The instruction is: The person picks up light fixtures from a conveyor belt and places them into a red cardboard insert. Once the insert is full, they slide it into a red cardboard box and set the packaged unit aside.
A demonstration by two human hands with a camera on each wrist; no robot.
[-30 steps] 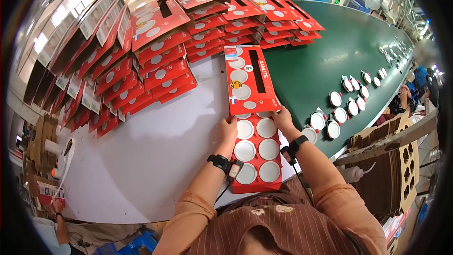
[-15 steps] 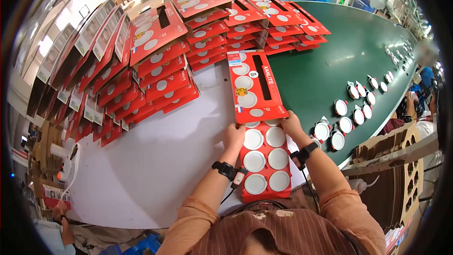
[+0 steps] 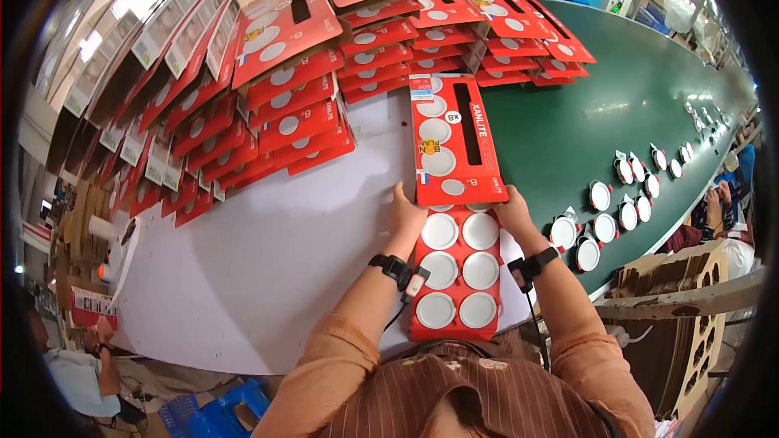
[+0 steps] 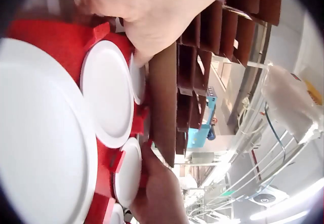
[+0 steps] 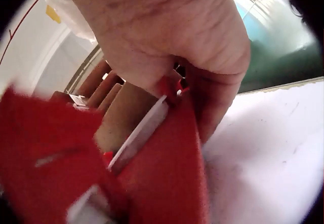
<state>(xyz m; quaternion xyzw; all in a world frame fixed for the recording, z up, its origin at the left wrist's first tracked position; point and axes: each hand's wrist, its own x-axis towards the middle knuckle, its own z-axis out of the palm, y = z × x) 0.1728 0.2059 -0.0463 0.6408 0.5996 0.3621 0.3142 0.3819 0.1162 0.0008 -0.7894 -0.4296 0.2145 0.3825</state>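
Note:
A red cardboard box (image 3: 460, 300) with rows of white round discs (image 3: 440, 230) stands before the person. Over its far part lies a red printed panel (image 3: 479, 186) marked XANLITE and x8. The left hand (image 3: 408, 217) grips the box's left side by the panel's near corner. Its thumb is close to a white disc (image 4: 107, 95) in the left wrist view, beside the panel's brown underside (image 4: 162, 102). At the opposite corner, the right hand (image 3: 517, 215) pinches the red side wall (image 5: 167, 178); in the right wrist view its fingers are partly hidden behind that wall.
Stacked red printed boxes (image 3: 292, 122) fill the far left of the white table (image 3: 300, 251). To the right, a green table (image 3: 560, 138) bears many white round lights (image 3: 604, 227). Brown cardboard stacks (image 3: 682, 292) stand at the right. Another person's hand (image 3: 104, 332) appears lower left.
The view has shifted, moving the scene in frame. Both hands stay at the panel's near corners; the left hand now sits slightly more to the panel's left, a digit pointing up.

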